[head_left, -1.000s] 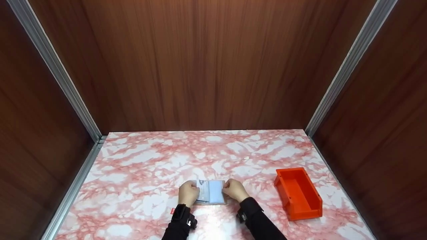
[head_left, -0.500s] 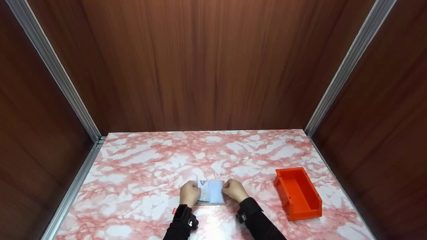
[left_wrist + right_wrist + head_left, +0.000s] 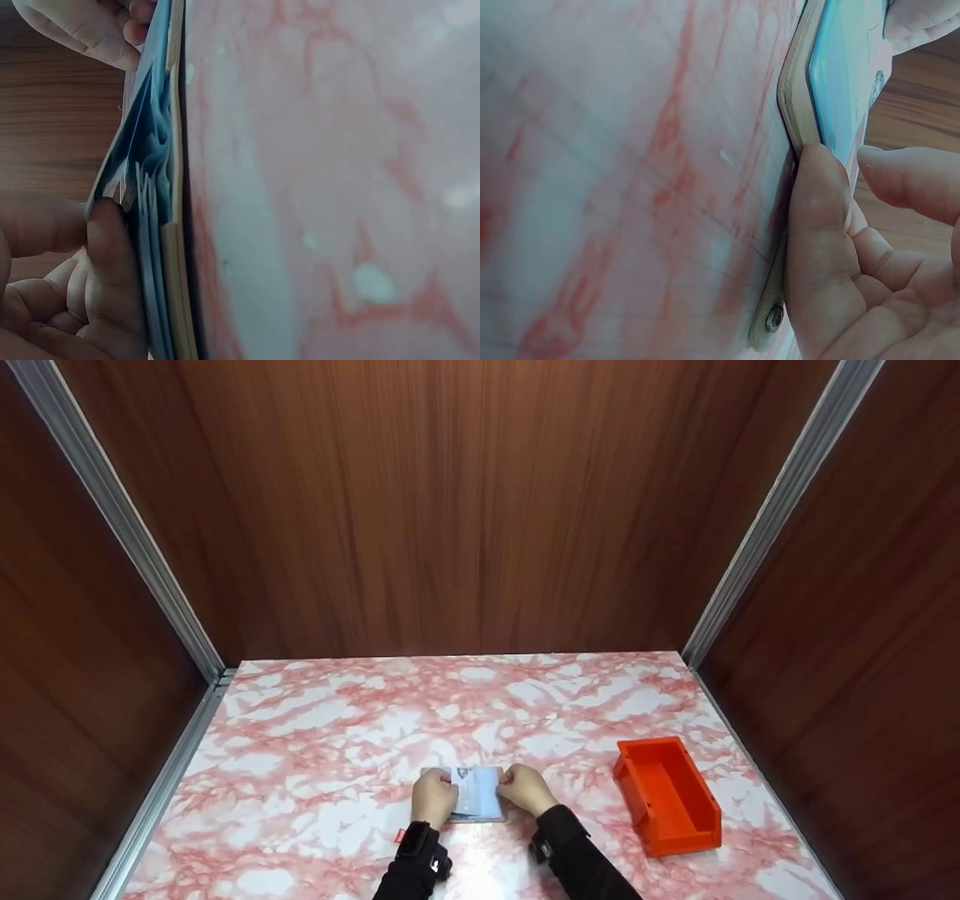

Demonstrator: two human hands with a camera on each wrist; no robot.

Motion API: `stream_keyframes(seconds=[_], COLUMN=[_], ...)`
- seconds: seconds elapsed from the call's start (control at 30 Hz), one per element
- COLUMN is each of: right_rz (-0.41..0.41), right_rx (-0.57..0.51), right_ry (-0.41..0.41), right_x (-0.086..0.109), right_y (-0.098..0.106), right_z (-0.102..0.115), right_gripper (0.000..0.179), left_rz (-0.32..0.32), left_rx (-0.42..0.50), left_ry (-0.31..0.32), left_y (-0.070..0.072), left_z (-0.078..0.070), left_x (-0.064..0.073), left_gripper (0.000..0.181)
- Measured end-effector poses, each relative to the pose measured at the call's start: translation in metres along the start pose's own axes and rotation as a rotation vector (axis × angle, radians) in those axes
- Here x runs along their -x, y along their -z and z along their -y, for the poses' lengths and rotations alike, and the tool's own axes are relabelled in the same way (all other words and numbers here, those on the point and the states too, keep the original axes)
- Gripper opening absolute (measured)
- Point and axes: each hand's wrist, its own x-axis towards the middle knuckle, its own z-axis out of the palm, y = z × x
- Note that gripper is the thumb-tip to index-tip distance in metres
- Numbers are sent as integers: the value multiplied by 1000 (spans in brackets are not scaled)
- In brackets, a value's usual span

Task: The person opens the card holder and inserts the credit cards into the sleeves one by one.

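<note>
An open card holder (image 3: 489, 804) lies on the table between both hands, with pale blue leaves inside a tan cover (image 3: 796, 94). From the left side, my left hand (image 3: 433, 796) pinches a raised leaf (image 3: 466, 793) between thumb and finger. Several thin leaves (image 3: 154, 255) fan out beneath it in the left wrist view. My right hand (image 3: 527, 789) holds the card holder's right edge, thumb against the cover and the other fingers bent. A strap with a metal snap (image 3: 771, 319) sticks out below that thumb.
An orange open-front bin (image 3: 670, 799) stands on the right part of the pink-and-white marbled table (image 3: 337, 720). Brown wood-grain panels (image 3: 450, 510) with grey metal corner posts (image 3: 780, 510) enclose the table at the back and sides.
My left hand has shifted to the right with the pinched leaf, which now covers more of the blue leaf beside it. The right hand has stayed at the card holder's edge.
</note>
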Motion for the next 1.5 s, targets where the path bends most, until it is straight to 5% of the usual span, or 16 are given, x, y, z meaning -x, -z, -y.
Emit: stream_keyframes(seconds=[0.33,0.6,0.9,1.1,1.5], right_rz=[-10,2,-34,-20,-36], right_rx=[32,17,89,38,83], right_ry=[-2,-1,33,14,50], right_x=[1,2,0,-1,1], right_y=[-1,0,1,-1,0], right_z=[2,1,2,-1,1], right_gripper=[6,6,8,6,6], left_rz=[9,-12,-52,-35,-32], left_rx=[-6,-35,-83,-91,-75], left_ry=[-11,-50,-52,-79,-111], left_y=[-1,-17,1,9,-5], left_z=[-6,10,-28,-44,-23], left_x=[4,-3,13,18,10], left_gripper=[9,4,9,13,20])
